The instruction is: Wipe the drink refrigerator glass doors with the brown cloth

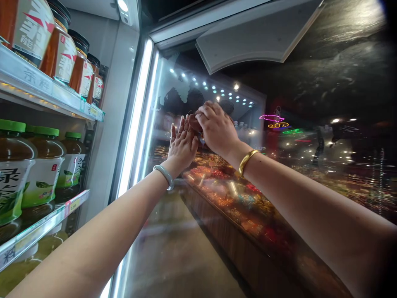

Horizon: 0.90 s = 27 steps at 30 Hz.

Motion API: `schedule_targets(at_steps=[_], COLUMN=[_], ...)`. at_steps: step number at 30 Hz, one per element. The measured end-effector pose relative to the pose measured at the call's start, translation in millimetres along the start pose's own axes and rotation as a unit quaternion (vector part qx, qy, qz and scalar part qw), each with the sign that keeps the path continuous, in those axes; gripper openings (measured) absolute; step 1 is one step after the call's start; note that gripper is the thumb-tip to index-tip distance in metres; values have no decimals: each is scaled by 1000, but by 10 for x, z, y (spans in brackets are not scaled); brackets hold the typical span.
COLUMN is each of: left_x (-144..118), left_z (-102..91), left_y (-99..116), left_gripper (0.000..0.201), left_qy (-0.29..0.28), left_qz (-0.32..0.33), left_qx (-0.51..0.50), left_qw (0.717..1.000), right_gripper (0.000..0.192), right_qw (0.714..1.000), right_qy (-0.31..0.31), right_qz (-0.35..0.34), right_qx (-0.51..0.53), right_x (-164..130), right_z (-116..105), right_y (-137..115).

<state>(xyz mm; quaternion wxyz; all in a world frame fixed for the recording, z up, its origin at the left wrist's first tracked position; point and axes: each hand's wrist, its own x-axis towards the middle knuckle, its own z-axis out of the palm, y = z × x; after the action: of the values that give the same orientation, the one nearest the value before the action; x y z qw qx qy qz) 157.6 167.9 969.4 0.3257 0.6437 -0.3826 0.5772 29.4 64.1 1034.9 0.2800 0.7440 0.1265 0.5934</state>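
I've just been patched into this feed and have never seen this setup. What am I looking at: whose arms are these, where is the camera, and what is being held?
There is no machine here: the two bare arms belong to a person wearing the camera on their head, so you look forward and down along them. The left hand, with a pale green bangle on its wrist, lies flat with fingers spread against the open glass door of a drinks fridge. The right hand, wearing a gold bangle, is curled over a small brownish object at the glass; what it is I cannot tell. On the left, fridge shelves carry amber bottles with dark caps above and green-capped tea bottles below.
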Motion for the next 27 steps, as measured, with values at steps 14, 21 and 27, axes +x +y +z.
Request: schedule_targets(at_steps=[14,21,27], left_x=[122,97,141], left_z=[94,89,65], left_y=[442,540,729], left_gripper=[66,68,67], left_qy=[-2,-3,-23], left_qz=[-20,-7,20], left_qx=[-58,-61,-73], left_qw=[998,998,997], right_gripper=[50,50,53], right_qw=[996,995,989], right_qy=[33,20,25], right_qz=[70,69,136], right_qx=[-54,-74,-57], right_x=[-338,-728,-514], right_z=[-212,-368,-418], right_y=[77,67,116])
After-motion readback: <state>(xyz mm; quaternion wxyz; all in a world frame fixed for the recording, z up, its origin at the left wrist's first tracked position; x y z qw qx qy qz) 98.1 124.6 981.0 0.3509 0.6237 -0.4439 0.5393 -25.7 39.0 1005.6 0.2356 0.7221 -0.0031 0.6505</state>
